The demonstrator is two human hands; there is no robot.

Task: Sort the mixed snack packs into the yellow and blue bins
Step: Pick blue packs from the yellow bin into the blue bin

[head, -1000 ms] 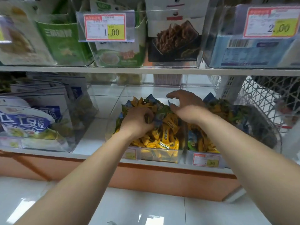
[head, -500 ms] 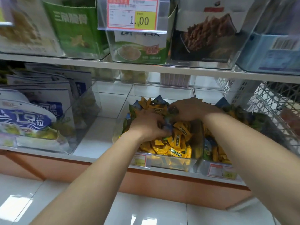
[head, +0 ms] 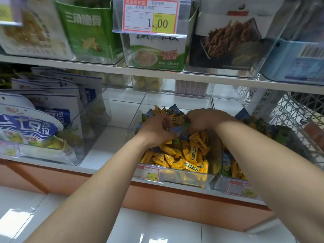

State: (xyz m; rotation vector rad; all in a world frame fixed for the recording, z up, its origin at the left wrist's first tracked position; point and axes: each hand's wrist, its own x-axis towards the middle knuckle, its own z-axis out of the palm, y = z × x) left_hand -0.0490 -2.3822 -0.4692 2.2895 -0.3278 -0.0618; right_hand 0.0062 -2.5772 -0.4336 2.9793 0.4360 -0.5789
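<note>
right hand (head: pixel 205 121) has dropped from spread to curled on the snack packs (head: pixel 184 155); left hand (head: pixel 155 131) still grips some.

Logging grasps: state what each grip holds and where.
The left grip likely pinches a blue pack by its corner; right grip curls into the pile, hold hidden.

The clear bin (head: pixel 177 100) at mid-frame is smooth, glossy transparent plastic. The snack packs (head: pixel 184 155) in it are crinkled, shiny film wrappers. At the left, the pouches (head: pixel 35 123) are glossy printed film, standing in a clear plastic tray (head: pixel 94 116). At the top, the price tag (head: pixel 150 16) looks like matt paper behind a glossy plastic holder, and the green box (head: pixel 87 32) looks like cardboard with a slight sheen. The shelf (head: pixel 112 142) is smooth and white. The floor tiles (head: pixel 157 225) at the bottom are polished and reflective.
</note>
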